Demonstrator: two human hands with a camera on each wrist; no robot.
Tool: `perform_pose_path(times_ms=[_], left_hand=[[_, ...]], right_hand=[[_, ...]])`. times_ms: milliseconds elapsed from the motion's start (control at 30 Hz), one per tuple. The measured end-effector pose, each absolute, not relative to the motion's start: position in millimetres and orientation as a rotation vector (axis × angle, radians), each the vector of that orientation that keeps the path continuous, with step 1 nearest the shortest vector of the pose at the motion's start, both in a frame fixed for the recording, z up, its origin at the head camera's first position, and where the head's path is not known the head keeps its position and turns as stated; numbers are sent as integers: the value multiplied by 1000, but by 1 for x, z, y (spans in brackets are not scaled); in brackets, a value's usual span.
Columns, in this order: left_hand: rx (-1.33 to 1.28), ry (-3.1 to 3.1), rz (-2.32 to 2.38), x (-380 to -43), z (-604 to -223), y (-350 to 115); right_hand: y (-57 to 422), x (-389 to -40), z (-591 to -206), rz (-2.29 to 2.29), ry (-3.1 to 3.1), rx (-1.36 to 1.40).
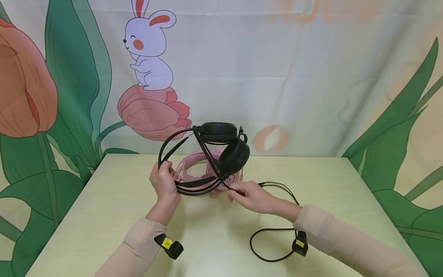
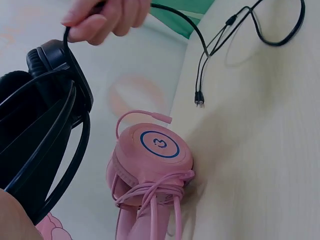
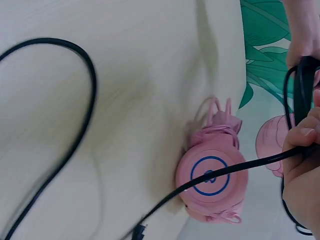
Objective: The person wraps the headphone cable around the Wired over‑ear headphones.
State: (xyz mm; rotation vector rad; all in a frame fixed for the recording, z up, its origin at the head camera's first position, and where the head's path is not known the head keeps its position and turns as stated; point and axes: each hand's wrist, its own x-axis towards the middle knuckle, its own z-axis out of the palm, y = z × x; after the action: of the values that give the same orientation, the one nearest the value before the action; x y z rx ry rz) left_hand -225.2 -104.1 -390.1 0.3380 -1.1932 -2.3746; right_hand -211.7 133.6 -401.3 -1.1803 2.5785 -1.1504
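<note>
My left hand (image 1: 166, 182) grips the headband of the black headphones (image 1: 234, 157), raised over the table with both ear cups to the right. The fingers of my right hand (image 1: 254, 196) pinch the black cable (image 2: 190, 22) close to the lower ear cup. From there the cable runs past the right wrist and loops on the table, and in the left wrist view its two thin ends carry small plugs (image 2: 199, 97). Behind the black pair sit pink headphones (image 2: 155, 150), partly hidden in the head view, with a thin microphone arm and their own pink cord wound round them.
The pale table (image 1: 214, 246) ends at a printed cloth backdrop (image 1: 311, 77) with a rabbit and flowers. A loose cable loop (image 1: 273, 230) lies on the tabletop beside the right wrist. Each wrist wears a small black camera (image 1: 169, 246).
</note>
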Motion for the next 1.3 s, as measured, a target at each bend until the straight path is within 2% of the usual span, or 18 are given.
perform_pose_path(times_ms=[533, 933, 1300], left_hand=[[376, -1363, -2195, -225, -388, -110], [457, -1466, -2062, -231, -390, -118], [455, -1497, -2057, -232, -389, -119]], right_hand=[[144, -208, -359, -1058, 2493, -1378], [158, -219, -308, -1112, 2487, -1347], [162, -226, -280, -1110, 2455, -1433]])
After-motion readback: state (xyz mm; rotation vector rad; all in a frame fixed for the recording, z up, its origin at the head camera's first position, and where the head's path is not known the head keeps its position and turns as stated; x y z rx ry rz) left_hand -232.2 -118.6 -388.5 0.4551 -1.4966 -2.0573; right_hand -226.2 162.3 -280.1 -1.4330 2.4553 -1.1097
